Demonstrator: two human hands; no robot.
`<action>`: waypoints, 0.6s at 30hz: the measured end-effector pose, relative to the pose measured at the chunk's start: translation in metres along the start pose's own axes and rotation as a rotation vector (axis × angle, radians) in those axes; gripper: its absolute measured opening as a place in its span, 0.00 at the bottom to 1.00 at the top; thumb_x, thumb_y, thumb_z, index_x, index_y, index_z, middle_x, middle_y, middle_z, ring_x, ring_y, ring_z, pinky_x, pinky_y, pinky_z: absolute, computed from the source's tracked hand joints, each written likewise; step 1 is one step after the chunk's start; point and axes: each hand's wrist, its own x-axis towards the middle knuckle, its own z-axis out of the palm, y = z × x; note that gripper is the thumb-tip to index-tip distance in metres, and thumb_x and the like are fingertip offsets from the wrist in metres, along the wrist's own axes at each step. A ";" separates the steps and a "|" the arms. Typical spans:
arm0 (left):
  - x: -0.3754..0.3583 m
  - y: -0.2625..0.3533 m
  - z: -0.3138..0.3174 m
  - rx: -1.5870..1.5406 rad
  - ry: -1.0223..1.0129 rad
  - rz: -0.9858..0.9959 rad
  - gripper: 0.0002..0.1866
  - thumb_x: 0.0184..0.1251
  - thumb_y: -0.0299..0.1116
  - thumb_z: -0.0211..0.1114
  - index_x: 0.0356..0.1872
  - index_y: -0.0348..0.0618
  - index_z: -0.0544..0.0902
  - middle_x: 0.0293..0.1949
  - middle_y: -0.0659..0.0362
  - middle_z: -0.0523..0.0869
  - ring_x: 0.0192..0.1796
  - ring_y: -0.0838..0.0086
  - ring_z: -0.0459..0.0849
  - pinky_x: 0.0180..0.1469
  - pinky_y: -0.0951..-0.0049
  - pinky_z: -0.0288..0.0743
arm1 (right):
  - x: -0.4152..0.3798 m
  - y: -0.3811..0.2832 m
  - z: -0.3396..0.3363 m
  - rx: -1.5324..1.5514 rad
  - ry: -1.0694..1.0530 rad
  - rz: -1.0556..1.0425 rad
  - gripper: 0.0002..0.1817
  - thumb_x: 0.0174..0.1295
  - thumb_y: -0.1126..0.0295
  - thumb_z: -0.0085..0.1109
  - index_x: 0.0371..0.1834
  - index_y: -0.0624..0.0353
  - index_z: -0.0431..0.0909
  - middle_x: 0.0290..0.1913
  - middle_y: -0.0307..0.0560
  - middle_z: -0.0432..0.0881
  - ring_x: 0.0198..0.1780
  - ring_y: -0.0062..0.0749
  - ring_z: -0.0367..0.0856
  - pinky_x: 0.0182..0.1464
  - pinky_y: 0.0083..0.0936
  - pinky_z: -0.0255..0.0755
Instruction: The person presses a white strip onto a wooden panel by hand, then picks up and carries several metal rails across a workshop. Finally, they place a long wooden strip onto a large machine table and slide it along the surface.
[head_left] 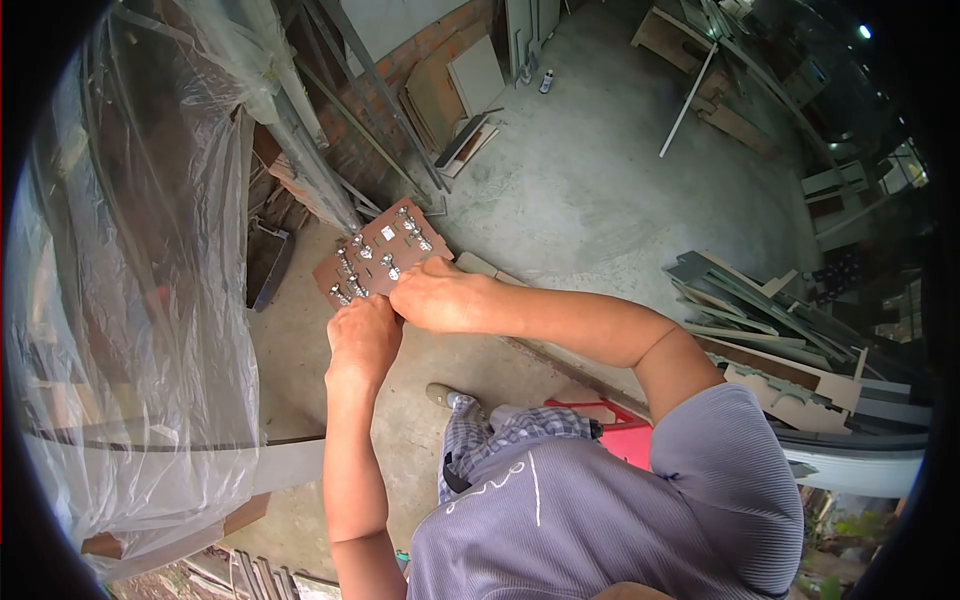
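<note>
Head view — two hands [364, 332] clasp one brown board [409, 257] bearing one white square [388, 233].

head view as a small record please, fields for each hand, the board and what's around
left hand: left hand, curled at the board's near edge, fingertips hidden
right hand: right hand, curled at the same edge, right beside the left; fingertips hidden
board: brown board, with slots and a small white label
on board: several shiny metal fittings
left side: clear plastic sheet, hanging in folds
right side: pile of boards and strips
far floor: small bottle on a grey floor
</note>
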 end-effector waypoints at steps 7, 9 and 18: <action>0.031 -0.017 -0.002 -0.011 -0.080 0.029 0.13 0.59 0.35 0.54 0.27 0.37 0.84 0.29 0.46 0.84 0.37 0.54 0.84 0.41 0.59 0.76 | 0.031 0.014 -0.001 -0.011 -0.151 0.031 0.09 0.55 0.67 0.55 0.26 0.58 0.82 0.32 0.51 0.83 0.39 0.39 0.82 0.39 0.35 0.72; 0.040 -0.017 -0.001 0.002 -0.116 0.056 0.14 0.58 0.38 0.57 0.27 0.37 0.84 0.29 0.47 0.84 0.37 0.55 0.84 0.41 0.60 0.76 | 0.035 0.022 -0.004 0.000 -0.187 0.028 0.10 0.56 0.64 0.56 0.28 0.58 0.83 0.32 0.50 0.83 0.40 0.39 0.82 0.40 0.35 0.73; 0.078 0.002 -0.020 -0.016 -0.030 0.065 0.16 0.50 0.43 0.68 0.27 0.37 0.84 0.27 0.47 0.84 0.36 0.56 0.84 0.40 0.62 0.77 | 0.045 0.071 -0.028 0.081 -0.263 -0.045 0.13 0.55 0.61 0.60 0.31 0.62 0.83 0.34 0.55 0.83 0.41 0.42 0.83 0.41 0.37 0.74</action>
